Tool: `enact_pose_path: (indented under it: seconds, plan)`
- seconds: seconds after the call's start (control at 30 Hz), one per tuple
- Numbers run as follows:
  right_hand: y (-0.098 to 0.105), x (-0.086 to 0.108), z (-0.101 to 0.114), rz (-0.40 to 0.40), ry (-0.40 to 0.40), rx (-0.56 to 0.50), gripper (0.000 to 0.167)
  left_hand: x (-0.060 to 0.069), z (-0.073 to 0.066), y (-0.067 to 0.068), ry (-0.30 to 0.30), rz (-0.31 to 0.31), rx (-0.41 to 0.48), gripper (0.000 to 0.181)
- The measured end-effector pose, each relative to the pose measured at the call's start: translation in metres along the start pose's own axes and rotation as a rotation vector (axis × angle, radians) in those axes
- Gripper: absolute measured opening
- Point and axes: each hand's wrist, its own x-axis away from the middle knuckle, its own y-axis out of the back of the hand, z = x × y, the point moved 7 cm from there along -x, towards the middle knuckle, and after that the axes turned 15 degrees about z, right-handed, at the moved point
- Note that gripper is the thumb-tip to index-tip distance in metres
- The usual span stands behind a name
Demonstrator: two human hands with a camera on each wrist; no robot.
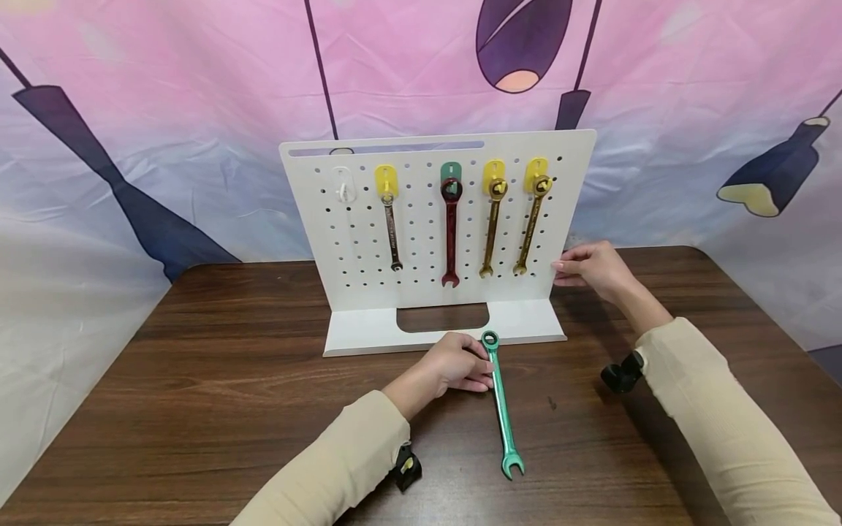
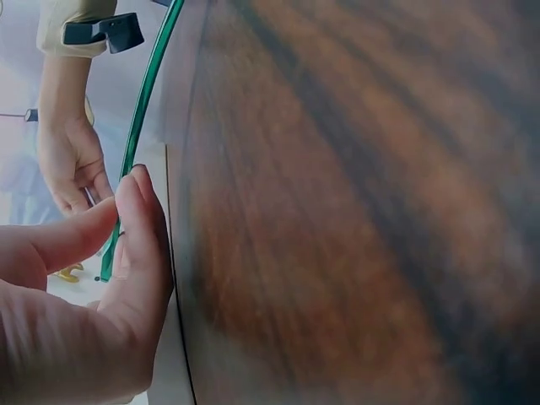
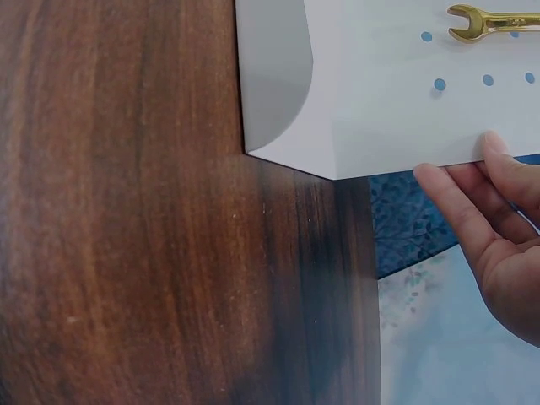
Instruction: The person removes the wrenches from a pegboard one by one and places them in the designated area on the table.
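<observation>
My left hand [image 1: 457,364] pinches a green combination wrench [image 1: 502,409] near its ring end, in front of the pegboard stand. The open jaw of the wrench points down toward me. In the left wrist view, thumb and fingers close on the green wrench [image 2: 145,93] from both sides. At the right edge of the white pegboard [image 1: 362,301], my right hand [image 1: 595,269] grips the panel. The right wrist view has the thumb on the front face of the pegboard [image 3: 380,126], with other fingers at and behind its edge.
A silver wrench [image 1: 392,234], a red wrench [image 1: 450,237] and two gold wrenches [image 1: 491,230] [image 1: 528,234] hang on hooks. At the left, a white hook [image 1: 344,186] carries nothing. The board's base stands on a brown wooden table [image 1: 217,380], before a printed cloth backdrop [image 1: 197,109].
</observation>
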Motion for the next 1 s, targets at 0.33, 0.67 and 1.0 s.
enact_pose_path:
  seconds: [0.33,0.67,1.0]
  plan:
    - [-0.0002,-0.0001,0.0003,0.001,0.006,0.010,0.025,0.0026,0.0044,0.0011,0.027,-0.013,0.002,0.016]
    - [-0.0003,0.0003,0.0007,0.000,0.009,-0.002,0.022,0.0037,0.0052,0.0011,0.050,-0.032,0.011,0.008]
    - [-0.0004,0.0003,0.0009,0.001,0.011,-0.002,0.022,0.0076,0.0022,0.0007,0.060,-0.010,0.015,0.007]
